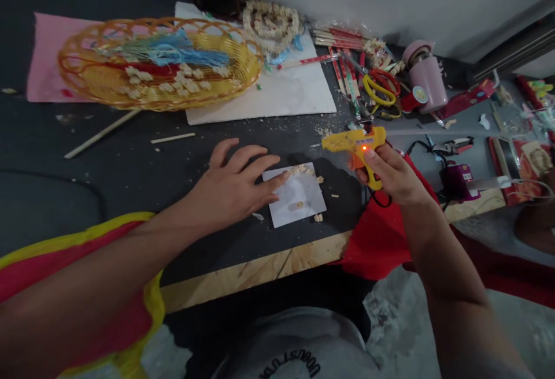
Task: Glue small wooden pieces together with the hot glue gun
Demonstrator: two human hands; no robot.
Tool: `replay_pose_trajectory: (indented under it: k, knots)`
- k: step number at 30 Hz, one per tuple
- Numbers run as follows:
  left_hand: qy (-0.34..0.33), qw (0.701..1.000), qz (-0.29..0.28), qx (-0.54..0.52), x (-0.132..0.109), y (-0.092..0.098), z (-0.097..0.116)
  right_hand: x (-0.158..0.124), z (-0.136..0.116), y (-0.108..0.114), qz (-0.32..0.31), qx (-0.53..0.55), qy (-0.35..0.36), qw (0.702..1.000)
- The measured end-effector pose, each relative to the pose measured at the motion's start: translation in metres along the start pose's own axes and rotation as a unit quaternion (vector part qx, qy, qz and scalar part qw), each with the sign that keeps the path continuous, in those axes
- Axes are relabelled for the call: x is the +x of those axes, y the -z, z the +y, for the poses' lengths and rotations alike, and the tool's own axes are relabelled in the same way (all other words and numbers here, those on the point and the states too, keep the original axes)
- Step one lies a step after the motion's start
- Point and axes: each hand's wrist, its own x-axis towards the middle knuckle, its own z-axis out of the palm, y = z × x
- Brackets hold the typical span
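Note:
My right hand (392,171) is wrapped round the handle of a yellow hot glue gun (347,141), its small light glowing orange-red and its nozzle pointing left. Fingers spread, my left hand (243,179) lies over the left edge of a small white card (284,203). One fingertip is by a row of pale, bumpy pieces (301,169) along the card's top edge. A yellowish spot or small piece (299,204) shows lower on the card. Beside its right edge lie two loose pale pieces (319,217).
Behind stands a yellow woven basket (104,99) with blue tassels and pale pieces, partly on a white board (299,101). Scissors (379,90), a pink flask (429,81) and pliers (453,146) lie right. Red cloth (381,234) hangs over the front edge. Another person's arm shows far right.

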Motion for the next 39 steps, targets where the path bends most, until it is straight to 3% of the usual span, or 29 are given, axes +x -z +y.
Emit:
replay_pose_trajectory:
  k: [7,14,39]
  knots:
    - [-0.017,0.999,0.039,0.025,-0.001,-0.003,-0.002,-0.014,0.008,-0.008,-0.044,0.029,-0.038,0.998]
    - [0.000,1.000,0.010,0.013,-0.001,-0.004,-0.002,-0.014,0.009,-0.009,-0.051,0.019,-0.025,0.998]
    - [0.015,1.000,-0.001,-0.019,-0.002,-0.002,0.000,-0.018,0.008,-0.009,-0.061,-0.005,0.002,0.998]
